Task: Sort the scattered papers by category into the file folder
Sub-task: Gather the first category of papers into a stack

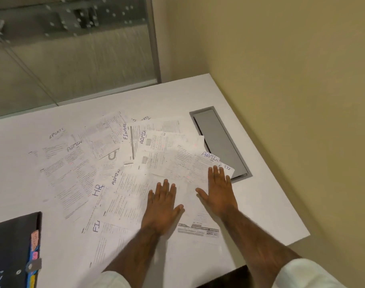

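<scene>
Plainly, the left hand (164,206) and right hand (220,191) press flat, fingers straight, gripping nothing, on white printed papers (123,159) with handwritten headings, fanned across the white table (260,204), long axes radiating away from the person. A black file folder (13,246) lies near-left, coloured tabs (35,244) facing the papers.

Both arms reach forward from the bottom edge, bare forearms, white sleeves pushed up near the elbows. Left hand (164,206) palm down, fingers straight and slightly spread, thumb out to the right. Right hand (219,191) palm down, a bit further forward, fingers straight, thumb out left.
</scene>
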`<state>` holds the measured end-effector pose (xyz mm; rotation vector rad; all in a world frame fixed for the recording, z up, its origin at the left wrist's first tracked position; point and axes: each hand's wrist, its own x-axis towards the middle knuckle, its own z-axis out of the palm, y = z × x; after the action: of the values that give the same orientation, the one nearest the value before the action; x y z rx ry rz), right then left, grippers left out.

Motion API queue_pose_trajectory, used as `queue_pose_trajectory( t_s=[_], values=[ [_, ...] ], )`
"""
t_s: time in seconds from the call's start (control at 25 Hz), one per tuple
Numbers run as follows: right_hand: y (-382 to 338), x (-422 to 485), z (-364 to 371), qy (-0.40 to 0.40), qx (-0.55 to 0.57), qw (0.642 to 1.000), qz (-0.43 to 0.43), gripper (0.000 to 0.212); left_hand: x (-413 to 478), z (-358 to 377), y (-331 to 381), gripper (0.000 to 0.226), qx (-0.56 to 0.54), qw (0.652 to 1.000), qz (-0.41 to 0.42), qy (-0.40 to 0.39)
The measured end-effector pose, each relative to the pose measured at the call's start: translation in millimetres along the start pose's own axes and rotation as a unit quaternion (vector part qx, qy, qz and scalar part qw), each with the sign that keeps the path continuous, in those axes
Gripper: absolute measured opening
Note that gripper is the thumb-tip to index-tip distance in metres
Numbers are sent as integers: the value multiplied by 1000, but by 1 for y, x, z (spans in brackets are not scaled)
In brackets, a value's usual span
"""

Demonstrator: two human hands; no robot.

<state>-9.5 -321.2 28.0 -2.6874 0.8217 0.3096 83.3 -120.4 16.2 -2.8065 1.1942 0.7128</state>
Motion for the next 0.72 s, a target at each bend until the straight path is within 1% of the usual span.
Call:
queue_pose_trajectory(
  t_s=[0.2, 0.32, 0.44, 0.52, 0.6, 0.72],
  values=[
    [25, 50, -6, 5, 27, 999, 27, 97, 39, 2, -4, 84, 29, 999, 0, -30],
    [30, 71, -4, -2, 23, 999, 36, 102, 44, 14, -9, 88, 23, 998, 9, -54],
    [31, 85, 0, -9, 20, 999, 45, 105, 43, 20, -11, 95, 3, 999, 12, -48],
    [30, 90, 1, 0, 30, 998, 54, 101, 42, 21, -9, 100, -7, 999, 13, -45],
    [30, 95, -1, 36, 49, 997, 55, 91, 42, 20, -8, 103, 0, 999, 11, -44],
    [28, 107, -11, 84, 99, 989, 74, 77, 44, 19, -8, 99, 17, 999, 6, -48]
  ],
)
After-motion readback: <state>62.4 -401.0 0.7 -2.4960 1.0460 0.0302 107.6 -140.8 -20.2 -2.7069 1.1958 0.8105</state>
